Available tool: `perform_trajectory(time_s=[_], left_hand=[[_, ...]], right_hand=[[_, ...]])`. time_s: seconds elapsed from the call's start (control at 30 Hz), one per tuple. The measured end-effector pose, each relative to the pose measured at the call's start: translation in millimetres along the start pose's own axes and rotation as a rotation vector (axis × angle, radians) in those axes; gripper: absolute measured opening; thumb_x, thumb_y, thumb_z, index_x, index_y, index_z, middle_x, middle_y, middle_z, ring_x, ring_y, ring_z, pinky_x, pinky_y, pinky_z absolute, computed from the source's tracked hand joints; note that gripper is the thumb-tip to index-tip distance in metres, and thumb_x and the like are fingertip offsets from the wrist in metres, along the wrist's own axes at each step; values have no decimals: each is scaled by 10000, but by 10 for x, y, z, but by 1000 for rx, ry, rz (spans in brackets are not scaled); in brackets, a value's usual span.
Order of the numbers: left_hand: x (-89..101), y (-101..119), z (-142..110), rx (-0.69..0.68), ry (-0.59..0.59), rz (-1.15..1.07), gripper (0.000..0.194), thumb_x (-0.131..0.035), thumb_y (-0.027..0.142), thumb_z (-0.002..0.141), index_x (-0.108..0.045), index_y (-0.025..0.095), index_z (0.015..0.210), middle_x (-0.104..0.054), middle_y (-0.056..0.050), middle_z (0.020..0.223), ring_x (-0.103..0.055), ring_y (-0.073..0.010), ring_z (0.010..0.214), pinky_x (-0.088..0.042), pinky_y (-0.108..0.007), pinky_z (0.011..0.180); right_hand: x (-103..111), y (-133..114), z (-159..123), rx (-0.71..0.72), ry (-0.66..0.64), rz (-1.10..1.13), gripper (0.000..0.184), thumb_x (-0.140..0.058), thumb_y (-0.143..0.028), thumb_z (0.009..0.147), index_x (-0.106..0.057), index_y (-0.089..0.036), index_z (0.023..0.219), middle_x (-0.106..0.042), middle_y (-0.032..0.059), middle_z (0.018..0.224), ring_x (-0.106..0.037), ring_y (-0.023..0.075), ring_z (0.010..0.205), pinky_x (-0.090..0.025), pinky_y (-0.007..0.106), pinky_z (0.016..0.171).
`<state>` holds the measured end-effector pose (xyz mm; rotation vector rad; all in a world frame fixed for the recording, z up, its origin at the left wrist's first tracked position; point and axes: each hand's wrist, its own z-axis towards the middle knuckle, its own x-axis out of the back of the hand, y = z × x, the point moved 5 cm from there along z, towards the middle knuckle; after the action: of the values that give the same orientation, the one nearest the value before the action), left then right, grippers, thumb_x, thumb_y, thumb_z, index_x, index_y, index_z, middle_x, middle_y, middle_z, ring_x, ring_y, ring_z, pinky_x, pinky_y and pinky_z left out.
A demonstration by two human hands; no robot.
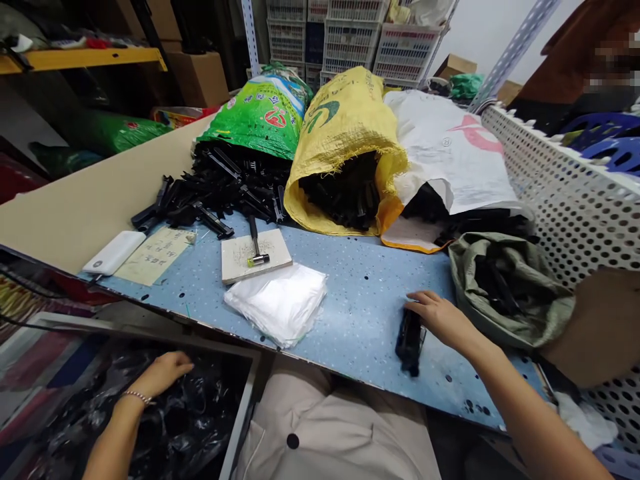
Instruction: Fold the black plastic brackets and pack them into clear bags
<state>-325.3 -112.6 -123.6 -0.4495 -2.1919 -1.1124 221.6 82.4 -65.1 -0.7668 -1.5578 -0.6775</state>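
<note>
Over the right part of the blue speckled worktop (350,293), my right hand (434,316) reaches in with its fingers closed over the upper end of a black plastic part (411,343). The part looks slightly blurred. My left hand (164,373), with a bead bracelet at the wrist, is above an open bin (245,400) of black pieces in clear plastic bags (185,417). Its fingers are curled together, and whatever may be in them is hidden. A stack of clear plastic bags (280,303) lies on the worktop between my hands.
A small hammer (259,259) rests on a pale block (233,263). Behind lie green (255,113), yellow (350,120) and white (445,147) sacks with black parts spilling out. An olive sack (545,313) stands right, beside a perforated white basket wall (565,180). A white device (115,252) sits left.
</note>
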Motion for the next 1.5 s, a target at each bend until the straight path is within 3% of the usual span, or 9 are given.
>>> perform_trajectory(time_s=[0.1,0.2,0.3,0.43,0.63,0.77,0.97,1.3,1.5], left_hand=[[-480,871,-130,-176,-214,-122,278,-591,465,678,-584,205,582,-577,3,551,-547,-182,537,-434,-272,546],[-832,1800,-240,-545,32,-114,195,-553,352,792,-624,201,691,-631,-46,758,-582,-203,755,-455,-319,747],[-1117,2202,-133,-597,173,-189,49,-617,221,746,-616,195,705,-613,-80,876,-555,-223,871,-434,-356,835],[-1181,2130,208,-468,83,-354,175,-664,193,680,-533,192,564,-551,-18,689,-528,-166,692,-443,-303,711],[-1015,1980,401,-378,-118,-517,290,-622,439,725,-612,152,690,-603,-28,632,-569,-149,593,-466,-274,587],[-1042,1981,298,-358,-23,-536,304,-647,466,706,-573,171,697,-588,-24,691,-567,-168,666,-465,-292,640],[-1117,2092,119,-556,142,-269,118,-643,276,749,-574,198,693,-608,-65,827,-552,-220,850,-435,-341,796],[-938,1929,384,-303,-155,-698,345,-765,449,567,-602,147,603,-558,21,577,-456,-94,523,-340,-220,522],[-970,1931,356,-277,-74,-752,369,-834,335,466,-514,163,533,-474,72,513,-402,-71,502,-314,-202,517]], right_hand=[[-57,-31,-15,-48,-81,52,331,-529,-119,789,-681,-246,1053,-668,91,1055,-643,227,903,-485,311,732],[-77,-168,17,-61,-122,90,220,-536,-242,846,-667,-256,1022,-660,70,981,-649,205,807,-447,265,619],[-82,-283,44,-95,-141,151,183,-515,-320,875,-665,-238,943,-660,68,910,-638,194,740,-406,253,573],[-116,-395,24,-222,-101,509,298,-470,-428,891,-672,-211,917,-681,76,894,-628,217,773,-436,293,651],[-161,-1064,220,-308,-91,1594,504,-595,-569,797,-683,-165,1083,-698,68,843,-613,189,740,-455,299,673],[-78,-1541,547,-280,-164,1934,517,-707,-549,722,-715,-136,1034,-710,87,794,-625,164,682,-454,283,658],[-35,-1683,767,-264,-99,2093,444,-752,-481,707,-735,-133,983,-724,84,835,-636,140,677,-486,262,671],[-91,-1681,641,-331,-130,2126,432,-774,-443,700,-734,-124,989,-728,124,954,-669,152,714,-524,242,651],[-55,-1924,825,-295,-184,2211,362,-779,-379,709,-731,-132,969,-735,77,833,-665,125,672,-530,212,657]])
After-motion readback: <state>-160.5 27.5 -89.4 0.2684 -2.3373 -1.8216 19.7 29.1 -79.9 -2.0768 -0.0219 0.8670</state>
